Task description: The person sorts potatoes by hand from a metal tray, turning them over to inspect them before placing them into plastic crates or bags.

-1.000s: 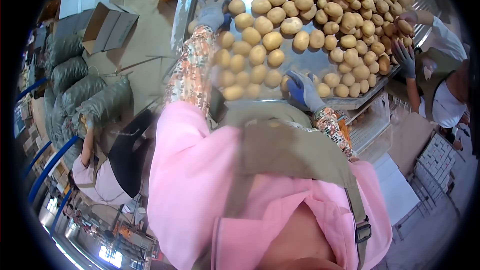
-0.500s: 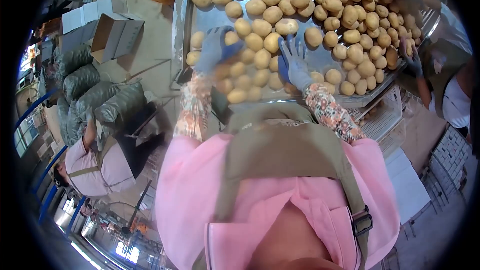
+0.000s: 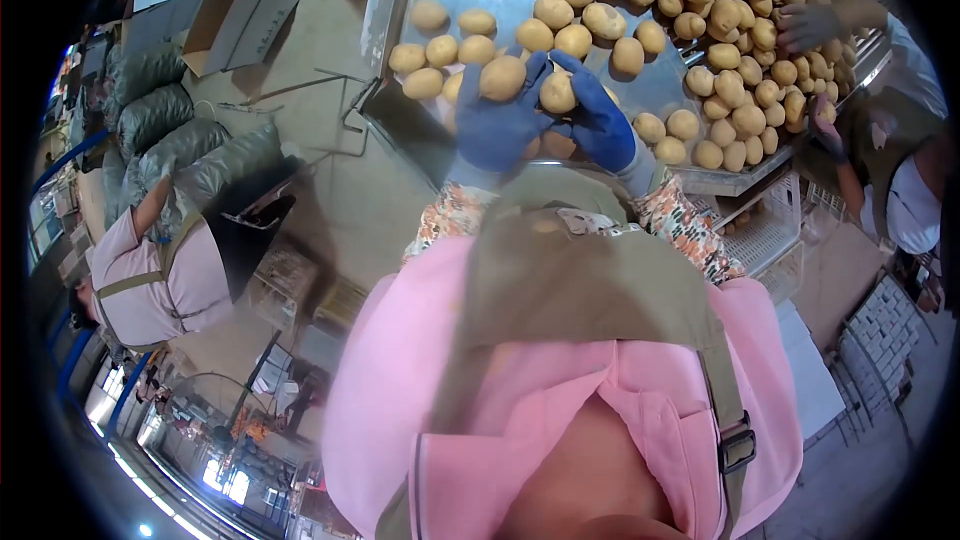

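My left hand (image 3: 495,120), in a blue and grey glove, is turned palm up near the table's front edge with a potato (image 3: 503,78) in it. Beside it my right hand (image 3: 600,125), gloved in blue, has its fingers around a smaller potato (image 3: 557,93). The two hands are close together at the fingertips. Loose potatoes (image 3: 477,49) lie on the metal table (image 3: 450,2) to the left and beyond the hands, and a large heap (image 3: 730,20) covers its right side.
A co-worker's gloved hand (image 3: 808,28) reaches over the heap at the right. White crates (image 3: 765,230) stand below the table's right corner. At the left are an open carton (image 3: 235,25), filled green sacks (image 3: 215,155) and another person (image 3: 165,285).
Both hands have drawn together and turned up, each now with a potato. The cluster of potatoes between them is largely gone from the tabletop. The view has shifted a little.
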Motion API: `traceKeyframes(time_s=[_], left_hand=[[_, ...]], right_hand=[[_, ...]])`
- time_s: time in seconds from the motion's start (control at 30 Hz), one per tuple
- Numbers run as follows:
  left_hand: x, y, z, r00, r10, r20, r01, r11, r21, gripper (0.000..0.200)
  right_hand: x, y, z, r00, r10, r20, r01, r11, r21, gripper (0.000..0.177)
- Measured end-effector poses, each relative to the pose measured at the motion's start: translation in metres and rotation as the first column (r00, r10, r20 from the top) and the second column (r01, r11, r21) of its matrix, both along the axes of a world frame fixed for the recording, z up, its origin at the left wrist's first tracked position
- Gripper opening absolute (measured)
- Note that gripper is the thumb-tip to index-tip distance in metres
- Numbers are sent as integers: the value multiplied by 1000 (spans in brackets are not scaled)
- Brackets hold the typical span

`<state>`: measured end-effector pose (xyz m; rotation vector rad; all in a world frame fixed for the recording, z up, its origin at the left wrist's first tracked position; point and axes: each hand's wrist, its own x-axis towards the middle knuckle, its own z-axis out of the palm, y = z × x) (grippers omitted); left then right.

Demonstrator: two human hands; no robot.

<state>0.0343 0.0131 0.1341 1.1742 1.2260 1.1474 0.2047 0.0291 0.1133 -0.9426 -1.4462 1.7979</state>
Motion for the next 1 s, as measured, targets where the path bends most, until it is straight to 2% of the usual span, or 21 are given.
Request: traceKeyframes(time_s=[0.13, 0.2, 0.23, 0.3, 0.33, 0.37, 0.43, 0.47, 0.53, 0.57, 0.6, 0.67, 0.73, 0.77, 0.8, 0.83, 0.87, 0.9, 0.93, 0.97, 1.0], left_hand=[[-8, -9, 1, 991, -92, 102, 99, 993, -65, 47], [-8, -11, -7, 924, -97, 370, 52, 990, 129, 52], [-9, -11, -8, 921, -106, 375, 61, 989, 132, 52], [-12, -11, -10, 669, -31, 743, 205, 968, -144, 61], [-14, -9, -10, 839, -98, 535, 213, 964, -158, 65], [-14, -8, -10, 834, -102, 542, 219, 963, -156, 65], [-14, -5, -7, 919, -232, 320, 241, 970, 12, 67], [-14, -3, -3, 918, -233, 322, 242, 970, 12, 67], [-15, -4, 3, 940, -239, 244, 248, 969, -6, 72], [-14, -4, 4, 940, -239, 243, 248, 969, -10, 72], [-11, -4, 4, 934, -224, 279, 233, 973, 1, 74], [-7, -4, 4, 925, -214, 313, 224, 975, 6, 76], [-4, -5, -2, 938, -222, 266, 229, 973, 3, 71], [-3, -6, -4, 936, -230, 266, 238, 971, 0, 71], [-4, -5, -7, 916, -141, 376, 200, 972, -122, 67], [-5, -4, -8, 883, -39, 468, 172, 954, -245, 63], [-7, 0, -3, 929, 18, 370, 81, 965, -250, 55], [-12, 4, -20, 951, 20, 310, 44, 979, -199, 49], [-26, 17, -28, 977, -125, -172, 145, 984, 108, 46], [-34, 24, -36, 951, -111, -288, 164, 972, 167, 40], [-39, 36, -40, 954, -118, -274, 147, 985, 88, 35]], right_hand=[[-12, -17, 3, 989, -148, 14, 146, 987, 71, 58], [-17, -22, 12, 969, -219, -111, 229, 969, 96, 62], [-18, -23, 12, 968, -227, -106, 238, 966, 100, 62], [-16, -23, 10, 827, -419, -376, 275, 883, -380, 70], [-16, -21, 5, 912, -297, -282, 295, 954, -50, 66], [-13, -21, 2, 913, -301, -275, 300, 953, -47, 66], [-11, -20, 0, 954, -267, -134, 289, 938, 190, 61], [-10, -19, -3, 954, -268, -132, 290, 938, 190, 61], [-12, -18, -4, 903, -336, -267, 343, 939, -23, 62], [-12, -18, 1, 902, -338, -268, 343, 939, -26, 62], [-11, -17, 7, 735, -443, -513, 247, 880, -406, 63], [-11, -17, -6, 483, -608, -630, 13, 725, -689, 65], [-10, -19, -43, 619, -652, -437, 275, 702, -658, 62], [-11, -19, -48, 649, -670, -360, 359, 687, -632, 61], [-9, -19, -51, 847, -530, 40, 529, 848, 26, 60], [-10, -16, -46, 824, -488, 288, 383, 854, 352, 59], [-11, -13, -41, 681, -547, 486, 176, 767, 617, 59], [-11, -10, -35, 772, -633, 59, 633, 774, 20, 57], [-6, -8, -32, 706, -693, -146, 618, 703, -351, 57], [0, -6, -30, 509, -819, -264, 506, 533, -678, 56], [19, -8, -28, 738, -659, -146, 585, 732, -350, 55]])
